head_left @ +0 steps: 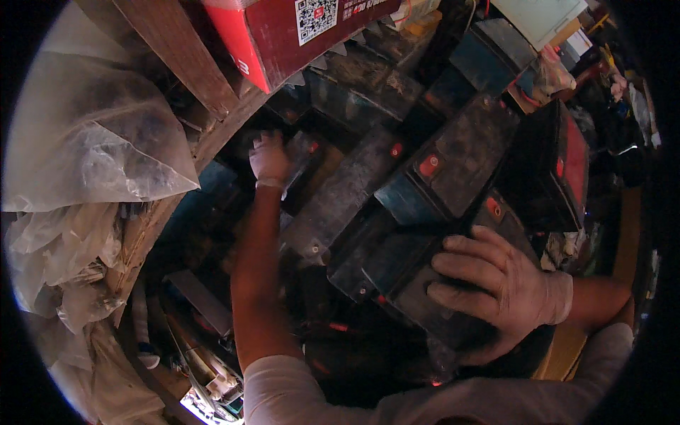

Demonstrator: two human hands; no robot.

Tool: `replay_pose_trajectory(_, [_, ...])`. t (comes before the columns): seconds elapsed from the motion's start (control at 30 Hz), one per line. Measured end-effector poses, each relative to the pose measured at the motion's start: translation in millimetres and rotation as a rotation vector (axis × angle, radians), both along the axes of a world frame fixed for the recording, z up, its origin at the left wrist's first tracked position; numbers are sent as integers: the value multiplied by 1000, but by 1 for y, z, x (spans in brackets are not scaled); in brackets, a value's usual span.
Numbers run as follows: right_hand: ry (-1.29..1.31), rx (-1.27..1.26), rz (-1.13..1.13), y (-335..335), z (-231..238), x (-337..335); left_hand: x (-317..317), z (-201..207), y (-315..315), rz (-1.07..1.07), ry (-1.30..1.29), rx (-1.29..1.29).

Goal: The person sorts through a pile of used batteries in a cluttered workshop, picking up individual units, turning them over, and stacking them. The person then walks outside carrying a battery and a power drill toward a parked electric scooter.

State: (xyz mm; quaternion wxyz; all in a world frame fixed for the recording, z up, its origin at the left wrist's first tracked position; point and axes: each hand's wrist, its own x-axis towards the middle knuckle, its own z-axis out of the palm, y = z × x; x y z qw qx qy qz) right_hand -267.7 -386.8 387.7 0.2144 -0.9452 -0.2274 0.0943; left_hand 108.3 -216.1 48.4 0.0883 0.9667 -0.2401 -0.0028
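My left hand (269,161), in a pale glove, reaches far in beside a dark battery (303,157) with a red terminal cap. Its fingers look slightly apart, and I see nothing held in them; whether they touch that battery I cannot tell. My right hand (499,287), also gloved, lies with its fingers spread on a dusty black battery (418,294) at the near right. Between the hands lie a long dusty battery (347,195) and a tilted battery (460,159) with a bluish side and a red terminal cap.
A wooden frame (159,230) runs along the left, with clear plastic sheeting (99,142) over it. A red box (297,42) sits at the far edge. More batteries (365,88) stand behind, and a battery with a red panel (556,166) leans at the right. Cardboard (559,350) shows near my right arm.
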Motion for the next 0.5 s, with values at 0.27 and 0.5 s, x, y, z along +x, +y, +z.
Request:
replay_pose_trajectory(0.27, [23, 16, -2, 0, -1, 1, 78, -62, 18, -194, 15, 95])
replay_pose_trajectory(0.5, [79, 12, 0, -4, 2, 1, 86, -41, 17, -270, 84, 292])
